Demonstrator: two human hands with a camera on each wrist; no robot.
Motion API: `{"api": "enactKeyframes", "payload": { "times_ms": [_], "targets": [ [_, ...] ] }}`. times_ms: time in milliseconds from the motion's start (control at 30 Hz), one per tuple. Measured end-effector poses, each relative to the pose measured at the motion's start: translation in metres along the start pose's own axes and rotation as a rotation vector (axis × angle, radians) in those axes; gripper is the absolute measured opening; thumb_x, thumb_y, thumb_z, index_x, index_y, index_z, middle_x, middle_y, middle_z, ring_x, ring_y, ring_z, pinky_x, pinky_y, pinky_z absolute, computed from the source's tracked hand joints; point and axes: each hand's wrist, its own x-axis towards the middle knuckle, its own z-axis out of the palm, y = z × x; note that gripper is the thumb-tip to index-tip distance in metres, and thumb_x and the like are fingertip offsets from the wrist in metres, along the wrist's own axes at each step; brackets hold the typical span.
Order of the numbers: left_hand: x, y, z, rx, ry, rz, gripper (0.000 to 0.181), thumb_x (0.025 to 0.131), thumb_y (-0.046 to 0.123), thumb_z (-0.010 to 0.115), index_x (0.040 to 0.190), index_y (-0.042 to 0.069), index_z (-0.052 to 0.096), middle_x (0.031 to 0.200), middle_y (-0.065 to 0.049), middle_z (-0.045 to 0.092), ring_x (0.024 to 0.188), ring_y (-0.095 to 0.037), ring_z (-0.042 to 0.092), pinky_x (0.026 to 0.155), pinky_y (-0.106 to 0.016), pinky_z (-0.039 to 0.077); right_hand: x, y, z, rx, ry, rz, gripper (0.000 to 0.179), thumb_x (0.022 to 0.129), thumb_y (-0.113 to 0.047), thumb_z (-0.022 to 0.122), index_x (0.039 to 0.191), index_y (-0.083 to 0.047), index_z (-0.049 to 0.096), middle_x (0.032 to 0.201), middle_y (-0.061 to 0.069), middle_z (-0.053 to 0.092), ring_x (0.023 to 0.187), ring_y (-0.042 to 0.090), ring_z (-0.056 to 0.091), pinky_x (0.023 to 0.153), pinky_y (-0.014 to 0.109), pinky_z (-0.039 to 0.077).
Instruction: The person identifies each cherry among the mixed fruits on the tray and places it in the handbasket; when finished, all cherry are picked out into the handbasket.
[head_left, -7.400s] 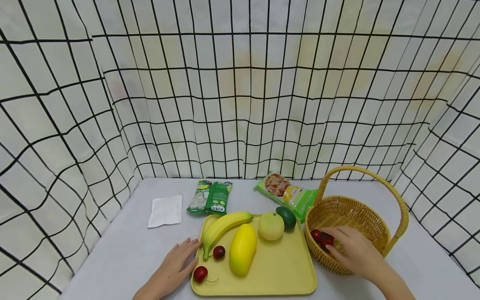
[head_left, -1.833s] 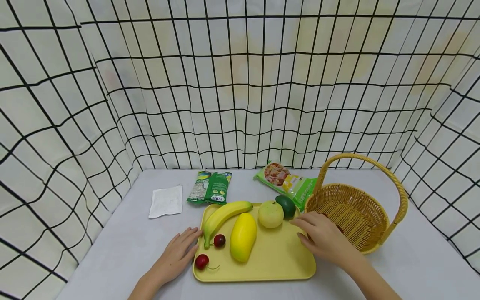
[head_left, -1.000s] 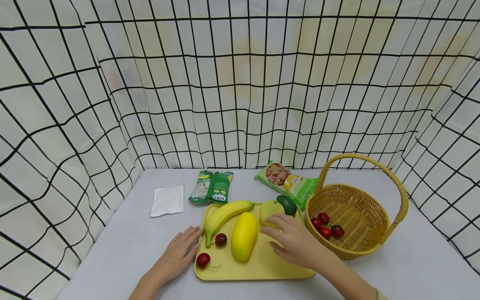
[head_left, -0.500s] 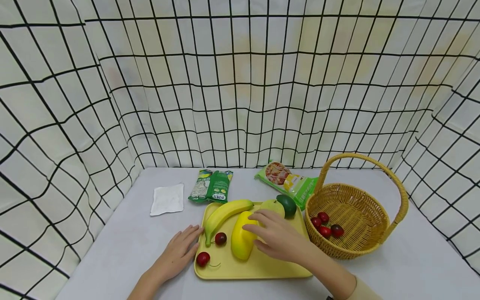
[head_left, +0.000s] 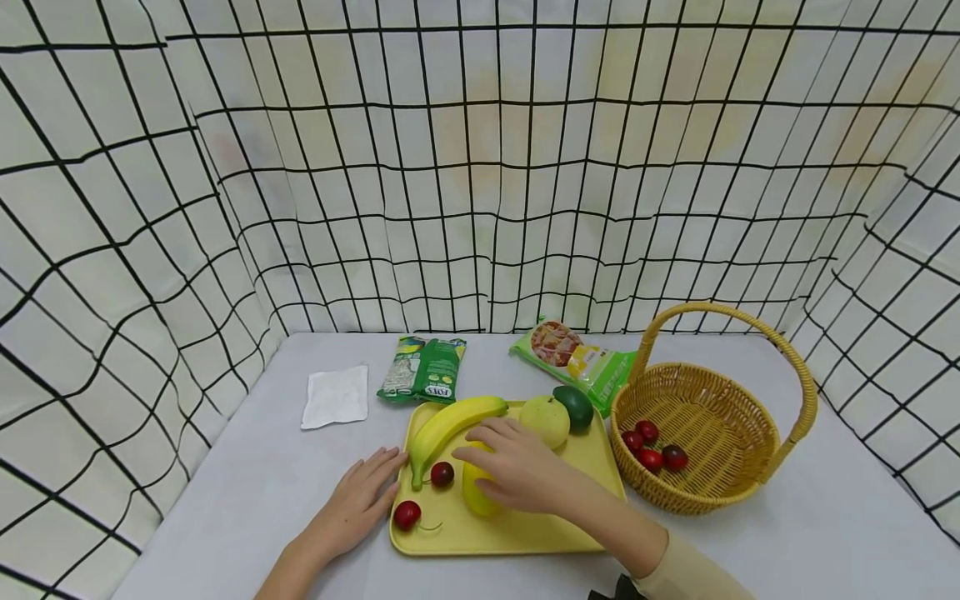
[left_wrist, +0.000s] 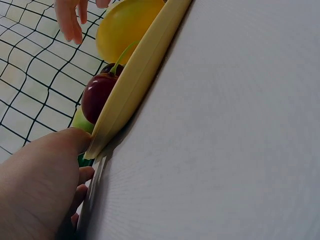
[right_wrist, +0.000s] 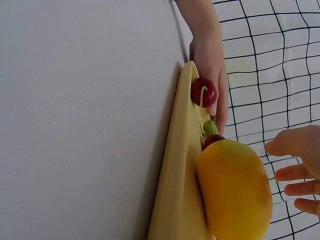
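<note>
My left hand rests against the left edge of a yellow tray, its fingers extended along the rim. My right hand hovers over the yellow mango, partly covering it in the head view. In the right wrist view its spread fingers hold nothing and stand apart from the mango. Left of the mango lies a dark cherry; a redder cherry with a stem sits at the tray's near left corner. A banana lies along the tray's far left side.
A round green-yellow fruit and a dark green fruit sit at the tray's far right. The wicker basket holds several cherries. Behind are a green packet, a longer green packet and a white square.
My right hand let go of a cherry inside the basket, came out, and moved left across the tray to above the mango. The left hand has stayed at the tray's edge.
</note>
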Motion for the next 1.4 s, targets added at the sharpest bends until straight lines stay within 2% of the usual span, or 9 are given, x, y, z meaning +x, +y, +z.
{"api": "enactKeyframes", "payload": {
  "times_ms": [133,367,600,767,1000,1400],
  "targets": [
    [0.001,-0.001,0.0,-0.002,-0.002,0.002,0.042,0.096,0.027,0.047,0.136,0.013,0.046,0.14,-0.009,0.04,0.133,-0.029,0.028,0.107,-0.052,0.016,0.008,-0.001,0.008,-0.003,-0.027,0.01,0.038,0.084,-0.029,0.065,0.12,-0.022,0.056,0.115,0.001,0.056,0.11,0.019,0.047,0.092,0.034,0.041],
    [0.0,0.0,0.0,-0.004,0.005,0.006,0.042,0.096,0.026,0.048,0.135,0.012,0.046,0.139,-0.009,0.041,0.132,-0.03,0.029,0.107,-0.053,0.017,0.018,-0.006,0.022,-0.011,-0.012,-0.018,0.034,0.083,-0.026,0.065,0.116,-0.023,0.059,0.11,-0.003,0.056,0.108,0.016,0.047,0.094,0.031,0.04],
    [0.0,0.0,0.0,-0.024,-0.005,-0.006,0.042,0.096,0.027,0.048,0.136,0.013,0.046,0.14,-0.007,0.04,0.133,-0.028,0.028,0.108,-0.051,0.016,0.025,-0.015,0.028,0.004,-0.059,-0.024,0.029,0.083,-0.025,0.063,0.111,-0.023,0.061,0.108,-0.006,0.057,0.106,0.013,0.048,0.097,0.03,0.037],
    [0.0,-0.002,0.001,-0.015,-0.012,-0.012,0.042,0.096,0.028,0.048,0.136,0.013,0.046,0.141,-0.007,0.04,0.133,-0.027,0.027,0.108,-0.05,0.016,0.027,-0.02,0.033,-0.037,-0.101,-0.031,0.029,0.084,-0.03,0.064,0.112,-0.023,0.06,0.103,-0.007,0.057,0.102,0.013,0.048,0.094,0.029,0.038],
    [0.001,-0.003,0.001,-0.02,-0.011,-0.019,0.042,0.096,0.028,0.047,0.136,0.014,0.045,0.141,-0.007,0.04,0.134,-0.027,0.027,0.108,-0.05,0.015,0.027,-0.023,0.04,-0.1,-0.056,-0.057,0.026,0.083,-0.031,0.064,0.107,-0.024,0.06,0.094,-0.007,0.057,0.093,0.013,0.05,0.087,0.028,0.04],
    [-0.001,0.001,0.0,-0.017,0.009,0.004,0.041,0.096,0.028,0.047,0.134,0.012,0.047,0.139,-0.008,0.041,0.133,-0.029,0.029,0.107,-0.053,0.016,0.03,-0.027,0.043,-0.121,-0.113,-0.049,0.018,0.085,-0.032,0.062,0.102,-0.027,0.06,0.08,-0.009,0.053,0.081,0.012,0.048,0.088,0.029,0.039]
  ]
}}
